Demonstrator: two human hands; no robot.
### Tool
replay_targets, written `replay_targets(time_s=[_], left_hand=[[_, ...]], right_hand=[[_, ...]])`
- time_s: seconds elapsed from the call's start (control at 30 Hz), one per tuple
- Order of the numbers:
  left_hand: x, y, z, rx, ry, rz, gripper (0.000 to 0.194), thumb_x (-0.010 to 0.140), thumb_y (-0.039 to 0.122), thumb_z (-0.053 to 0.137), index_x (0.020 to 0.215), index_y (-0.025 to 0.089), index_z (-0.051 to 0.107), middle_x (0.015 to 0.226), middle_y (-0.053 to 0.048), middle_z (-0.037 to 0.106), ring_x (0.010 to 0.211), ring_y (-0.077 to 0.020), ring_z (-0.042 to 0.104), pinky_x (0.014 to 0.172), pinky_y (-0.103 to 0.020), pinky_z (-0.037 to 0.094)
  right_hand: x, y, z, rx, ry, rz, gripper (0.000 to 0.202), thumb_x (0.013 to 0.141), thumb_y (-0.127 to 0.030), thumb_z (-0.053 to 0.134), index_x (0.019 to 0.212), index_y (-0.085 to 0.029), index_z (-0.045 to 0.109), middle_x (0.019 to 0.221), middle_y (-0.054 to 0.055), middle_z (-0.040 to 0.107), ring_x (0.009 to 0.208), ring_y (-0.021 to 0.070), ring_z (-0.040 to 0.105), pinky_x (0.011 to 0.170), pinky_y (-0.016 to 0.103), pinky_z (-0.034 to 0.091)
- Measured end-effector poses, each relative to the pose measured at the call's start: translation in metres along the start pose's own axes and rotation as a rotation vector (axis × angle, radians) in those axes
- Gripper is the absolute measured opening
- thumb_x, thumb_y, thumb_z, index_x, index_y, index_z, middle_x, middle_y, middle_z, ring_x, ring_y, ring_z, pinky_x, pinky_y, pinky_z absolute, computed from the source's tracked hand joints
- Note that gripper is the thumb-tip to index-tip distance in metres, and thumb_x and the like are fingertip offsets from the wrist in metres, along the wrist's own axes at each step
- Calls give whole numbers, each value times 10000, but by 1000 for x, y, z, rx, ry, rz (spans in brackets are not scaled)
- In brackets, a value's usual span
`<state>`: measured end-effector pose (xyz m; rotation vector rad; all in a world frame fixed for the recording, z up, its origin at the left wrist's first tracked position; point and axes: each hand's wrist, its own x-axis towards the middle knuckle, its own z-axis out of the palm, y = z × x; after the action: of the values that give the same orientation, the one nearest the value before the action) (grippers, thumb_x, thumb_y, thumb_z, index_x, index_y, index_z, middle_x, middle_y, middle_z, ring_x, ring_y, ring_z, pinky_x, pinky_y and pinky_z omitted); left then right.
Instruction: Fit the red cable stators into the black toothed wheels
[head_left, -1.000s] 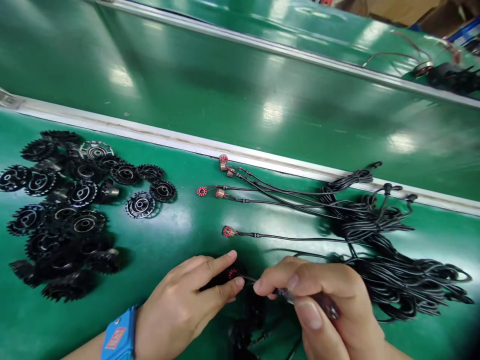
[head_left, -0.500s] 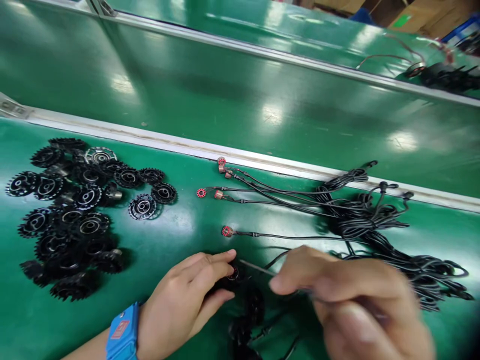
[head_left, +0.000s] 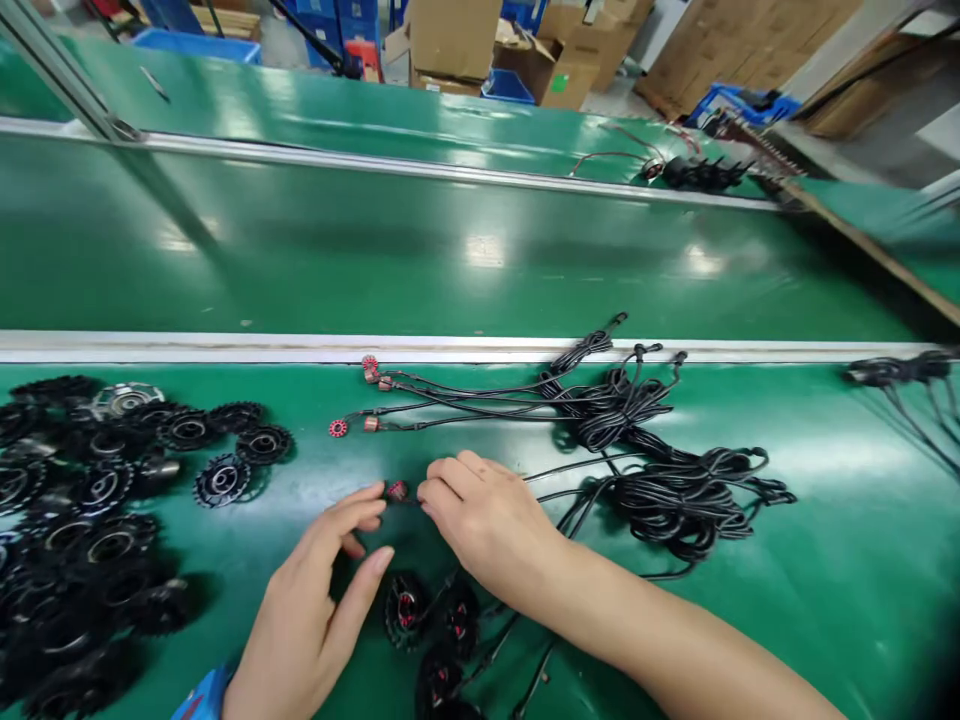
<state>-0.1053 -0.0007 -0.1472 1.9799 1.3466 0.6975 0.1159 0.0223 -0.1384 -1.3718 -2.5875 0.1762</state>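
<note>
The right hand (head_left: 471, 505) is pinching the wire (head_left: 414, 499) of a red coil (head_left: 397, 491), which is sitting between both hands; the left hand (head_left: 319, 575) is curving open and empty just beside it.

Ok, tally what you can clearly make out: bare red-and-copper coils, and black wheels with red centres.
Bare red-and-copper coils: 5, one of them between the fingertips of the left hand and right hand.
Black wheels with red centres: 3 clearly visible; parts at the lower edge are cut off.
Total: 8
</note>
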Motion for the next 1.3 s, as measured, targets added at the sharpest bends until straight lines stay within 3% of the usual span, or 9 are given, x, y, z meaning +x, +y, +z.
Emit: replay_targets(time_s=[0.1, 0.33, 0.43, 0.6, 0.67, 0.73, 0.83, 1.03, 1.3], left_hand=[[13, 2, 2, -39, -81, -58, 409, 1003, 333, 573, 1393, 293, 458, 1223, -57, 658, 875, -188, 658, 807, -339, 581], [29, 5, 1, -213, -133, -125, 346, 964, 269, 665, 1271, 301, 509, 1200, -11, 681, 980, -183, 639, 882, -357, 529], [28, 8, 3, -383, -161, -130, 342, 956, 247, 678, 1255, 291, 519, 1226, -21, 669, 1090, -187, 641, 955, -359, 527], [26, 9, 7, -723, -181, -237, 318, 966, 213, 665, 1229, 281, 501, 1113, -3, 664, 1007, -133, 662, 938, -289, 541], [25, 8, 9, -821, -177, -256, 346, 958, 205, 681, 1237, 294, 496, 1090, 9, 640, 974, -109, 647, 897, -242, 538], [23, 8, 9, -900, -159, -249, 382, 951, 201, 698, 1252, 310, 491, 1079, 17, 623, 956, -95, 632, 860, -210, 530], [21, 9, 9, -981, -142, -228, 412, 945, 208, 719, 1265, 328, 490, 1081, 18, 621, 973, -97, 626, 854, -200, 524], [21, 12, 9, -1032, -149, -239, 381, 949, 234, 727, 1242, 310, 496, 1048, 18, 654, 942, -90, 633, 861, -201, 524], [18, 17, 12, -1039, -155, -265, 346, 953, 267, 723, 1198, 297, 480, 1031, 23, 670, 908, -85, 637, 811, -185, 534]], right_hand=[[-1, 2, -3, 108, 25, 7, 110, 984, -137, 542, 956, -157, 646, 881, 57, 638, 810, 213, 539, 724, 339, 465], [-3, 7, -17, 353, 120, 7, 144, 1010, -152, 478, 957, -170, 610, 860, 42, 648, 751, 188, 496, 709, 328, 434], [-5, 8, -24, 447, 102, 22, 130, 1009, -151, 480, 972, -176, 602, 872, 40, 649, 772, 188, 511, 710, 322, 434], [-8, 8, -33, 510, 73, 46, 101, 975, -144, 516, 982, -181, 610, 860, 35, 648, 780, 196, 526, 694, 322, 438], [-8, 8, -33, 517, 71, 35, 84, 949, -187, 599, 1029, -177, 619, 899, 40, 671, 796, 205, 536, 700, 331, 452], [-8, 9, -32, 527, 85, -7, 220, 924, -231, 682, 1131, -181, 629, 954, 39, 698, 807, 206, 549, 715, 338, 467], [-7, 9, -28, 551, 176, -98, 305, 947, -232, 684, 1246, -197, 634, 982, 27, 723, 787, 176, 569, 720, 324, 473], [-7, 9, -26, 521, 375, -118, 86, 939, -155, 687, 1010, -183, 727, 856, 8, 721, 719, 140, 529, 658, 280, 442], [-8, 0, -21, 491, 280, -40, 87, 964, -161, 593, 938, -160, 676, 741, 22, 603, 678, 157, 436, 600, 295, 362]])
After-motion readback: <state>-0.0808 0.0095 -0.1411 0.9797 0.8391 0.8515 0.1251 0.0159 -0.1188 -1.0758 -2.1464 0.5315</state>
